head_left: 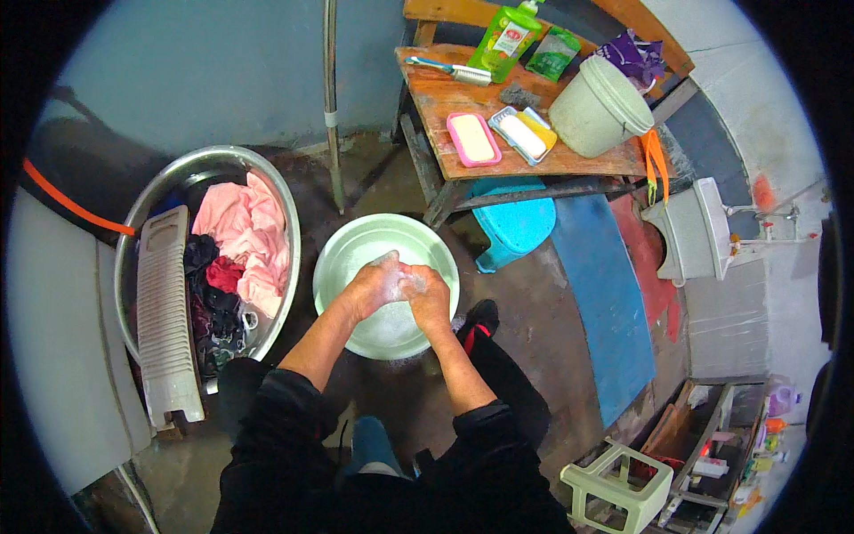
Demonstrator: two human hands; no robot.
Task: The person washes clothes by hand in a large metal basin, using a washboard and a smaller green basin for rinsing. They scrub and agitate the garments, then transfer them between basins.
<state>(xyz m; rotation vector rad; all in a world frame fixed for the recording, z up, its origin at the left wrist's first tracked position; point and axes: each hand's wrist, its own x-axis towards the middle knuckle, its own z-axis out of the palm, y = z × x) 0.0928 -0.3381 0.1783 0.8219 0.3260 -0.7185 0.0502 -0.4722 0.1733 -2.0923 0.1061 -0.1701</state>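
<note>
A pale green basin (325, 283) with sudsy water in it stands on the floor in front of me. Over its middle my left hand (378, 283) and my right hand (429, 295) are pressed together, fingers closed. White foam coats both of them where they meet. Whatever lies between the palms, if anything, is hidden. To the left, a big metal tub (294, 214) holds pink cloth (233, 218), a dark red piece (224, 274) and black clothes (213, 329). A ridged washboard (165, 294) leans in the tub's left side.
On a wooden bench (436, 93) ahead right are soap in a pink dish (474, 140), another soap dish (523, 135), a brush (458, 73), a green pump bottle (505, 43) and a bucket (600, 107). A blue stool (516, 227) stands below; a metal pole (332, 116) rises behind the basin.
</note>
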